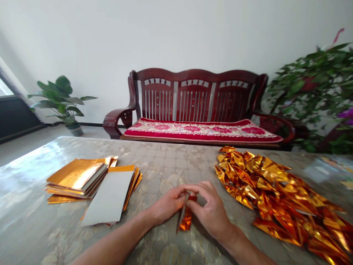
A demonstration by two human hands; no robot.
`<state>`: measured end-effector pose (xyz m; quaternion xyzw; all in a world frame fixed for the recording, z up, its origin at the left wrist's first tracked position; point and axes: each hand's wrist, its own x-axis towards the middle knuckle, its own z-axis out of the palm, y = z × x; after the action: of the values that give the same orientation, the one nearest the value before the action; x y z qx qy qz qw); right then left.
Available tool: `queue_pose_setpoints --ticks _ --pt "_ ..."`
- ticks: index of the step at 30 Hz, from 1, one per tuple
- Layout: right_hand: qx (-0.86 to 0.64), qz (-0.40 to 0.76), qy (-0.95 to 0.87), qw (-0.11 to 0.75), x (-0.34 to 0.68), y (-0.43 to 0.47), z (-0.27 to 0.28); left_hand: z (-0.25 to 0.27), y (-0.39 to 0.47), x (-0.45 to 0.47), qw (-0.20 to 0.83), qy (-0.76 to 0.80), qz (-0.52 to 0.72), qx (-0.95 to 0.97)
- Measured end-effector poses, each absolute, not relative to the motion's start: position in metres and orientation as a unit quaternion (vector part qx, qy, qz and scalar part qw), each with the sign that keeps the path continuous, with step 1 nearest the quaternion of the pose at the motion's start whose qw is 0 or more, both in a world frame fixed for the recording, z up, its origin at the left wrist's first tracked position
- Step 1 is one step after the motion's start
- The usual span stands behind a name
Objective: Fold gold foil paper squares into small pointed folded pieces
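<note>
A folded piece of gold foil paper (186,218), shiny orange on one face, stands narrow between my two hands over the table. My left hand (171,204) pinches it from the left, fingers closed around its far end. From the right, my right hand (211,208) grips the same piece, thumb pressed against its upper part and fingers curled over the top. The fingertips hide part of the folds. To the left lie two stacks of flat foil sheets, one gold side up (74,173) and one pale side up (109,198). A heap of folded foil pieces (275,195) spreads at the right.
The table (154,243) has a patterned, glossy cover. A clear plastic bag (325,169) lies at its right edge. Behind stands a dark red wooden bench (194,95) with a floral cushion, flanked by potted plants (62,99).
</note>
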<state>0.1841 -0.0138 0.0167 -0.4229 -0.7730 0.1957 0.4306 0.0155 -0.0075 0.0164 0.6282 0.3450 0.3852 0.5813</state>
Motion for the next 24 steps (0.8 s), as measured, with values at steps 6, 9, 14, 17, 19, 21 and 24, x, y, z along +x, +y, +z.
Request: queue_pose_setpoints --ticks 6,9,14,17,19,21,24 --pt "-0.506 0.258 -0.713 0.411 0.187 -0.005 0.003 0.012 -0.01 0.01 0.572 0.403 0.417 0.581" --pt "-0.531 0.257 -0.697 0.407 0.187 -0.001 -0.001 0.007 -0.011 0.012 0.491 0.454 0.426 0.61" --pt "-0.538 0.261 -0.693 0.403 0.186 0.001 -0.002 -0.004 -0.005 0.019 0.418 0.519 0.415 0.619" --pt "-0.528 0.274 -0.697 0.4 0.188 0.002 -0.001 -0.007 -0.003 0.02 0.424 0.523 0.421 0.608" --pt "-0.53 0.281 -0.697 0.393 0.19 0.002 -0.001 -0.006 -0.004 0.02 0.426 0.53 0.411 0.608" --pt "-0.54 0.276 -0.699 0.378 0.191 0.003 0.0 -0.004 -0.006 0.02 0.409 0.547 0.385 0.62" --pt "-0.555 0.241 -0.715 0.35 0.191 0.003 0.001 0.0 -0.007 0.02 0.345 0.585 0.327 0.657"
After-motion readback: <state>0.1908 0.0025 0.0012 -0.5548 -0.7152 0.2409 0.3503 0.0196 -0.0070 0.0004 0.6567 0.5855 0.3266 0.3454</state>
